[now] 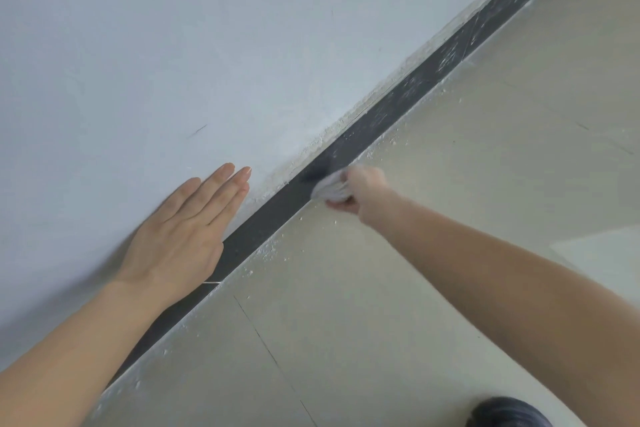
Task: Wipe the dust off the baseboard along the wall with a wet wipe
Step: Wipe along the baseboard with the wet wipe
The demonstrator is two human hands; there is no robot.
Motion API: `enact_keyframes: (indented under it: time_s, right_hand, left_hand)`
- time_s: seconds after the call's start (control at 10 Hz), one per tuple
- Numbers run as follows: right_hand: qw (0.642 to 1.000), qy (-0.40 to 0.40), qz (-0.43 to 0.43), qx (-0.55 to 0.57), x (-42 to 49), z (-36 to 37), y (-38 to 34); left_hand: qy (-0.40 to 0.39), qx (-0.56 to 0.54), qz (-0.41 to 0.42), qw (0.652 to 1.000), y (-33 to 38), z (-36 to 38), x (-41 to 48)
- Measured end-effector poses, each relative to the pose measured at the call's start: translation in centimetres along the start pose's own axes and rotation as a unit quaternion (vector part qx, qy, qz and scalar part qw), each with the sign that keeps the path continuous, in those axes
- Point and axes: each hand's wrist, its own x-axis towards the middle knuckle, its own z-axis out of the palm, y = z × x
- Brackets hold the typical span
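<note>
A dark grey baseboard (398, 104) runs diagonally from lower left to upper right between the white wall (173, 45) and the beige floor. My right hand (360, 192) grips a crumpled white wet wipe (330, 188) and holds it against the baseboard. Beyond the wipe, towards the upper right, the baseboard shows white dust smears; the stretch near my left hand looks darker and cleaner. My left hand (183, 236) lies flat against the wall with straight fingers, just above the baseboard.
Beige floor tiles (450, 184) with thin joints fill the right and bottom. White crumbs of dust and plaster (266, 251) lie along the floor edge by the baseboard. A dark rounded object (509, 412) sits at the bottom right.
</note>
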Motion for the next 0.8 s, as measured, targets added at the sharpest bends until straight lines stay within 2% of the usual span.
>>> enact_keyframes:
  time_s: [0.1,0.2,0.4,0.5,0.6,0.7,0.8]
  right_hand:
    - [0.993,-0.072,0.080,0.038,-1.0,4.2,4.3]
    - [0.994,-0.048,0.086,0.040,-0.1,5.8,6.2]
    - [0.995,0.061,-0.006,0.072,2.5,2.4,1.9]
    - [0.981,0.107,-0.059,0.151,3.1,-0.3,-0.3]
    - [0.952,0.108,-0.057,0.282,1.9,-1.2,-1.5]
    - [0.962,0.098,-0.011,0.254,0.8,0.1,-0.3]
    - [0.986,0.036,0.055,0.154,-1.5,2.6,2.1]
  left_hand:
    - [-0.002,0.006,0.000,1.000,0.0,0.0,0.0]
    - [-0.004,0.012,0.000,1.000,0.0,0.0,0.0]
    - [0.001,0.032,0.004,0.999,-0.1,0.4,-0.1]
    - [0.002,0.039,0.001,0.999,-0.1,0.5,-0.2]
    - [0.002,0.032,-0.001,0.999,0.0,0.3,0.0]
    - [0.002,0.020,-0.003,1.000,0.0,0.3,0.0]
    - [0.001,0.029,0.001,1.000,0.0,0.2,0.0]
